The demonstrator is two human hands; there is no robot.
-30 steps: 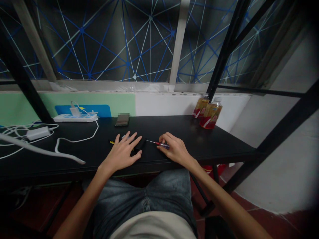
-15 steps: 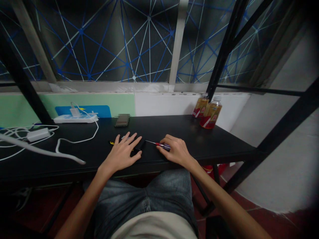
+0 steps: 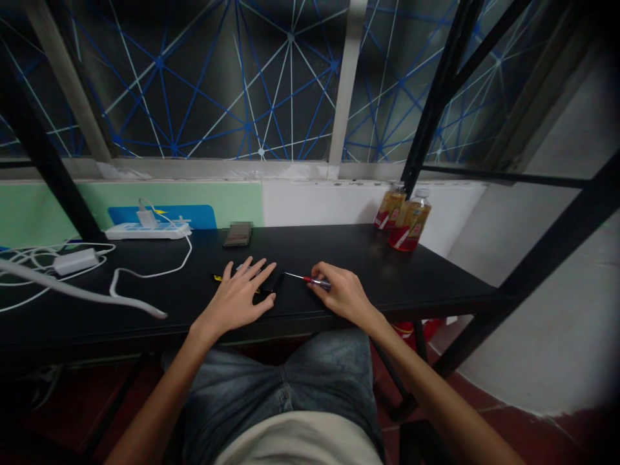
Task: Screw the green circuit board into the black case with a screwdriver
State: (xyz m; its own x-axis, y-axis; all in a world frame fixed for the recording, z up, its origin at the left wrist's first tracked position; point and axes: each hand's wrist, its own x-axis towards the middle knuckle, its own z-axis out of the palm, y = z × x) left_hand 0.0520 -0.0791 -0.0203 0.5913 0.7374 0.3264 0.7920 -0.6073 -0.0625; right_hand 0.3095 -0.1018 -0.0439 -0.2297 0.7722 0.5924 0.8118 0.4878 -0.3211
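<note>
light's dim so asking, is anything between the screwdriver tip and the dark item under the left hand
Nothing visible is: the screwdriver, held in the right hand, points toward the dark item with no object seen between. The left hand partly covers that item; whether item and screwdriver touch, I cannot tell.

The head camera looks forward and down across the desk (image 3: 334, 247) toward a window (image 3: 213, 90).

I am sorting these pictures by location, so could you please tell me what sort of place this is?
Probably an indoor study or work corner: a black desk below a window, with a white power strip near its back edge.
</note>
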